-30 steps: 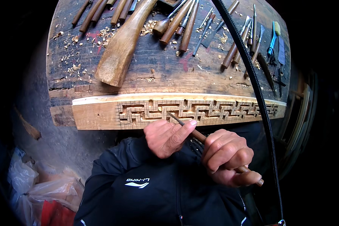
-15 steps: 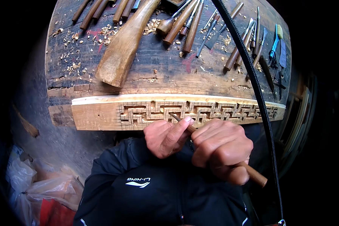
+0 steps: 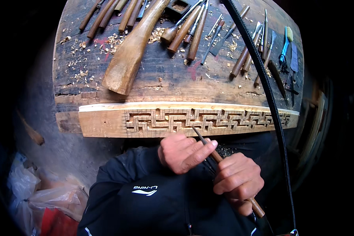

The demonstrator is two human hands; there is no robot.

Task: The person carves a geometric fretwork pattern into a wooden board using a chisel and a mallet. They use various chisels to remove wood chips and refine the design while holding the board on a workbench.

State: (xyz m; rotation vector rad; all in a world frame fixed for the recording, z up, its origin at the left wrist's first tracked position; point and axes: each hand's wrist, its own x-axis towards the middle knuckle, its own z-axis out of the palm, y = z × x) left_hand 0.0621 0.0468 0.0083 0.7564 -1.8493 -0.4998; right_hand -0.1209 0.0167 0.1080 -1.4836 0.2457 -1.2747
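A long pale board [image 3: 102, 122] lies along the near edge of the workbench, its face carved with a meander of recessed channels over a pencilled grid. My right hand [image 3: 238, 177] is wrapped around the brown wooden handle of a carving chisel [image 3: 216, 156], whose butt end sticks out below the fist. Closer to the blade, my left hand [image 3: 187, 153] grips the chisel's shank with thumb and fingers. The dark narrow tip overlaps the lower part of the carving near its middle; whether it touches the wood I cannot tell.
A big wooden mallet [image 3: 124, 67] lies on the scarred workbench [image 3: 177, 84] behind the board. Several chisels [image 3: 179, 33] and a blue-handled brush [image 3: 286, 47] lie farther back among shavings. A black braided cable [image 3: 259, 65] crosses the view. Plastic bags [image 3: 47, 200] sit lower left.
The chisel has been drawn back toward me, its tip shifting right and nearer from the channel it was in. Both hands have come back with it, and the chisel stands at a steeper slant.
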